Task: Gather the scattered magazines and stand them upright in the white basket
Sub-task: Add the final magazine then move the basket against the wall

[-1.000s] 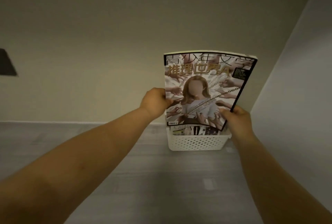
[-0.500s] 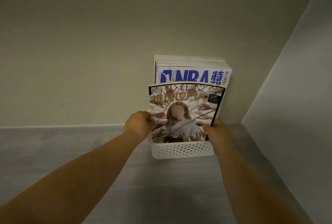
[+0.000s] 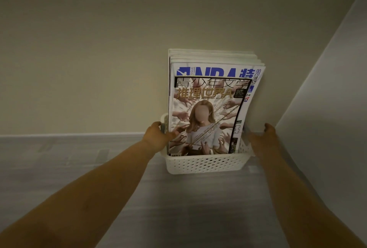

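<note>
Your glossy magazine with a chain-wrapped figure on its cover (image 3: 206, 120) stands upright at the front of the white perforated plastic basket (image 3: 204, 165), before the blue-lettered NBA magazine (image 3: 216, 72). Your left hand (image 3: 158, 136) curls its fingers (image 3: 156, 126) round the basket's left wall. Your right hand (image 3: 262, 138) is loose-fingered just beside the right wall.

Magazines (image 3: 208, 120) stand in the basket (image 3: 204, 165) against the wall (image 3: 99, 49).

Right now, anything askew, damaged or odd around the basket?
Nothing stands out. The magazines stand upright in the white basket by the wall; the front magazine is only shorter than those behind. No tears or spills visible.
</note>
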